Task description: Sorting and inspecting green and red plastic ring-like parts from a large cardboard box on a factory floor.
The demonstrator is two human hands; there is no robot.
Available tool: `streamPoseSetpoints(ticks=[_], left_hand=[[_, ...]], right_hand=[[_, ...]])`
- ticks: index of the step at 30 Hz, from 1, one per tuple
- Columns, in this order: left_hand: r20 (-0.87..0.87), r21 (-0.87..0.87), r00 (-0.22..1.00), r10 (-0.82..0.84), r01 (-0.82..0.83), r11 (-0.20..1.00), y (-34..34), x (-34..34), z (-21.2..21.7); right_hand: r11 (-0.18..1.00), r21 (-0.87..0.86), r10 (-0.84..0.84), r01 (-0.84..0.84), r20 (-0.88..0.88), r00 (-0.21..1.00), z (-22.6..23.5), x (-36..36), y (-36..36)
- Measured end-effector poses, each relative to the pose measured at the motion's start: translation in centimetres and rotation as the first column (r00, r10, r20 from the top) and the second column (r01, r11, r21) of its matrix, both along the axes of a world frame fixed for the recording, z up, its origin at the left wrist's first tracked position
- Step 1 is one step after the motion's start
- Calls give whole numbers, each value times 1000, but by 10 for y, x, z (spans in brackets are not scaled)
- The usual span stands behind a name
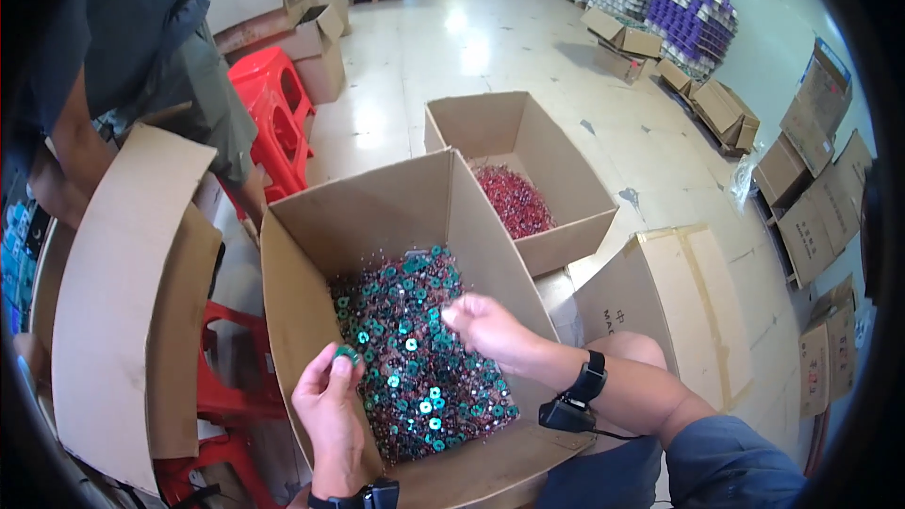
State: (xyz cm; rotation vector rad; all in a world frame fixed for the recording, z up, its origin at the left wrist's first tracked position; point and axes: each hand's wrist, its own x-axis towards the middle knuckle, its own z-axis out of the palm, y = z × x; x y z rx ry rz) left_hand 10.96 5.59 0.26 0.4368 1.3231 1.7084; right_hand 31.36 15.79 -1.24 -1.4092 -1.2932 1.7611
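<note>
An open cardboard box [358, 212] stands before me, its bottom covered with loose green ring-shaped pieces [426, 405] mixed with small dark red bits. Over the box's left side, my left hand [330, 405] pinches one shiny green ring [347, 354] between thumb and fingertips. My right hand [485, 325] reaches in from the right above the heap, its fingers closed; whatever they may hold is hidden or too small to make out. Each wrist wears a black strap with a small device.
Behind it, a second open carton [566, 217] holds red bits [514, 200]. A closed carton [698, 306] stands at right. Red plastic stools [269, 99] and a tall cardboard flap [123, 302] are at left, beside another person [156, 57]. Stacked purple and white spools [693, 19] line the back.
</note>
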Motion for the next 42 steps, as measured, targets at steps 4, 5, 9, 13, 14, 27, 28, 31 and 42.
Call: streamPoseSetpoints(ticks=[4,5,9,13,14,27,28,31,42], left_hand=[[43,-63,999,4,-1,998,-4,-5,7],[49,-99,998,27,-22,995,-10,-9,8],[150,-84,982,-116,130,988,-7,1,8],[196,-121,945,-262,288,950,-7,2,1],[199,-131,948,-250,279,951,-7,2,3],[-21,-154,894,-447,439,885,-22,5,29],[-91,-187,905,-416,395,900,-27,-5,28],[-317,-277,873,-370,288,917,-28,-14,37],[-371,-270,819,-437,355,895,-24,-22,36]], right_hand=[[980,-146,-166,132,-253,953,-7,29,31],[978,-72,-206,194,-395,895,4,40,57],[786,411,-535,462,75,842,20,79,127],[653,738,202,-169,45,978,13,28,52],[649,638,418,-414,156,895,31,16,24],[572,763,-97,-302,428,898,85,87,-28],[781,609,-161,-137,409,898,90,109,-17],[823,558,-461,107,545,700,74,221,36],[921,331,-362,206,922,138,-55,407,115]])
